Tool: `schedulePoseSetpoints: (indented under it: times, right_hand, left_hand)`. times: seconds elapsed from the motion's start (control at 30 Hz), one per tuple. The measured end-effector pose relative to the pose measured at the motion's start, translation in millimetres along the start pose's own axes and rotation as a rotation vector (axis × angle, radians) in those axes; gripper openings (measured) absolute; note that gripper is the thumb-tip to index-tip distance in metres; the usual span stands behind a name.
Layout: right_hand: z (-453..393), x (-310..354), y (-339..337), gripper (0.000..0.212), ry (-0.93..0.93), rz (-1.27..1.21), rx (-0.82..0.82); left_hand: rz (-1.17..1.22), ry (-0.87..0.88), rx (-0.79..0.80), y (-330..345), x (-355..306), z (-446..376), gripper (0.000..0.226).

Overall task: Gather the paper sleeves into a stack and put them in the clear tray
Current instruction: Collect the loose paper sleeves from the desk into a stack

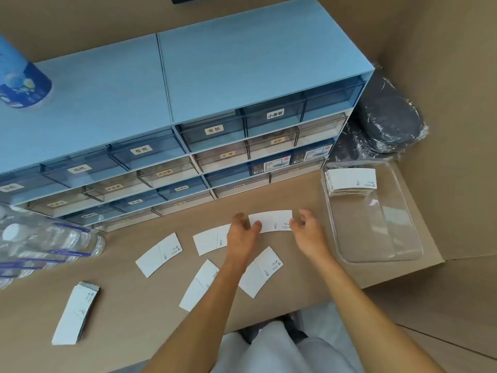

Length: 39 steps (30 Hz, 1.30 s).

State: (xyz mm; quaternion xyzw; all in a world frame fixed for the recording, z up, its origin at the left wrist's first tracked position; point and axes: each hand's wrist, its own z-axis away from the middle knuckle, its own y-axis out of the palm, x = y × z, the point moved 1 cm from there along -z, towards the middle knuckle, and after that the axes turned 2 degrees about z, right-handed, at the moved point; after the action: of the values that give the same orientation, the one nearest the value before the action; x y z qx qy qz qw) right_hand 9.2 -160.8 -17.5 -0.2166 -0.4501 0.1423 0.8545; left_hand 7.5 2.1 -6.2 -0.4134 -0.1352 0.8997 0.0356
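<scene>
Several flat white paper sleeves lie spread on the brown table. The farthest sleeve [274, 220] lies between my hands. My left hand [242, 234] touches its left end with fingers apart. My right hand [308, 232] is open at its right end. Other sleeves lie at the left [158, 254], under my left hand [211, 239], under my left forearm [197, 285] and between my arms [262, 271]. A stack of sleeves [349, 181] sits in the far end of the clear tray [403, 254] at the right. Another stack [76, 313] lies at the near left.
A blue drawer cabinet [188, 109] with labelled clear drawers stands along the back. Wrapped water bottles [40, 243] lie at the left. A blue canister [21, 79] stands on the cabinet. A dark plastic-wrapped bundle [390, 117] sits behind the tray. The table edge runs near my body.
</scene>
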Motion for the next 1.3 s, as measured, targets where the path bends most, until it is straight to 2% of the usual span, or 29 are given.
schedulePoseSetpoints:
  times: [0.2,0.33,0.5,0.73,0.93,1.13,1.3]
  right_hand:
    - [-9,5,6,0.028,0.006,-0.021,-0.043]
    - [-16,-1,12,0.033,0.011,-0.014,-0.102]
    - [-17,-5,13,0.017,0.075,-0.134,-0.138]
    - [-11,-7,6,0.009,0.049,-0.215,-0.071]
    - [3,-1,8,0.023,-0.112,-0.09,0.045]
    - [19,-16,24,0.014,-0.192,0.183,0.209]
    - [33,-36,31,0.02,-0.237,0.389,0.232]
  left_hand:
    - [0.098,-0.071,-0.127,6,0,-20,0.018]
    - [0.067,-0.053,-0.183,9,5,-26,0.028]
    - [0.046,-0.054,-0.217,10,6,-28,0.019]
    - [0.173,-0.133,-0.208,3,13,-22,0.02]
    - [0.229,-0.211,-0.289,-15,24,15,0.018]
    - [0.271,-0.298,-0.38,-16,76,63,0.017]
    - [0.218,-0.347,-0.462,1,101,89,0.018]
